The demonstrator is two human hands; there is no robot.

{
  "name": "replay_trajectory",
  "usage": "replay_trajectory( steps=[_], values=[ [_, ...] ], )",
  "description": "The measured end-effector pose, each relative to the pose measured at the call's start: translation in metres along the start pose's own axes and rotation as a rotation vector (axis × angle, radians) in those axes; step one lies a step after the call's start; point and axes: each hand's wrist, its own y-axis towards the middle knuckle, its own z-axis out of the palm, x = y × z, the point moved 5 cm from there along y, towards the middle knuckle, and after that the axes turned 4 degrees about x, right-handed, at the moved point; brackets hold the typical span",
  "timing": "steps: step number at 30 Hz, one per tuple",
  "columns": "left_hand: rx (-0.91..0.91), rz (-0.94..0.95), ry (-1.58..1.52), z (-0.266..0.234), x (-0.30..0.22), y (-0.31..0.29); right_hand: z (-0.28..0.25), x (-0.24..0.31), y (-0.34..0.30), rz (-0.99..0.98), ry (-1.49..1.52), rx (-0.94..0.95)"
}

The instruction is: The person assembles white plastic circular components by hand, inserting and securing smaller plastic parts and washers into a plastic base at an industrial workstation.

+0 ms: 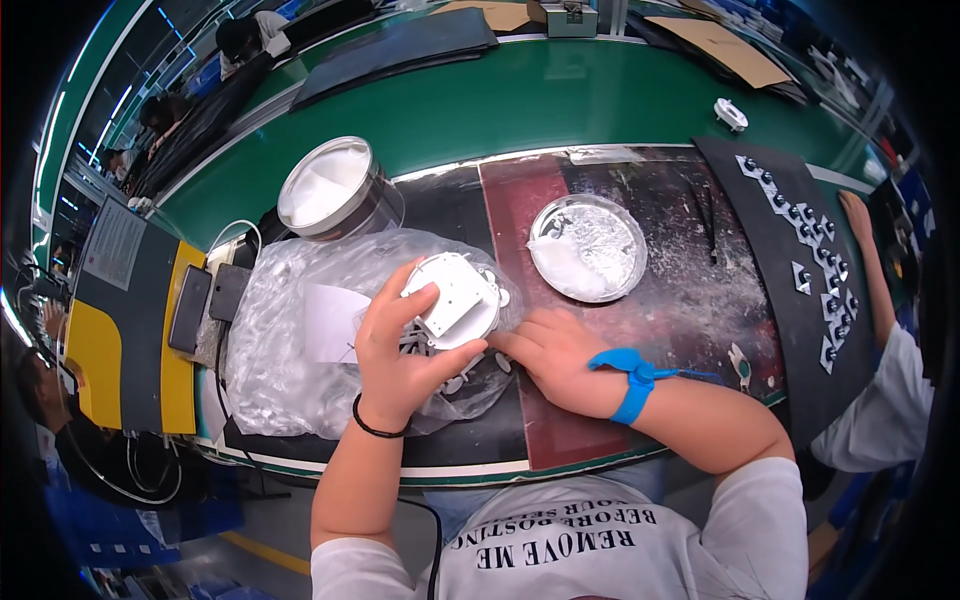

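My left hand [385,345] grips a white round plastic housing [462,300], thumb on its near edge and fingers on its far-left side. The housing has a raised rectangular block and small holes. It is held above a clear plastic bag [285,375] in which several small white and dark parts lie. My right hand [550,360], with a blue strap at its wrist, is at the bag's right edge beside the housing. Its fingers are curled and close together, and whatever their tips pinch is hidden. Beyond it stands a round, shallow metal tin [640,245] with white material inside.
A tall round tin [372,165] stands behind the bag. To the left is a yellow and grey machine [95,350]. A black mat [745,215] on the right carries several small white-and-black parts. Another white part [731,115] lies farther back. A co-worker's arm [872,260] reaches in at right.
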Motion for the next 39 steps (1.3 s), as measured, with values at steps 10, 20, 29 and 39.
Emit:
replay_trajectory(
  steps=[10, 20, 29, 39],
  values=[
    [0.034, -0.006, 0.012, -0.001, 0.001, -0.002, -0.082, -0.045, -0.007, 0.051, 0.091, -0.326],
    [0.071, -0.008, 0.015, 0.003, 0.001, -0.002, -0.080, -0.087, -0.020, 0.378, -0.185, -0.275],
    [0.105, 0.004, 0.006, 0.005, -0.001, -0.001, -0.067, -0.082, -0.019, 0.356, -0.336, -0.171],
    [0.113, 0.000, 0.016, 0.005, -0.002, -0.001, -0.063, -0.081, -0.019, 0.342, -0.315, -0.145]
  ],
)
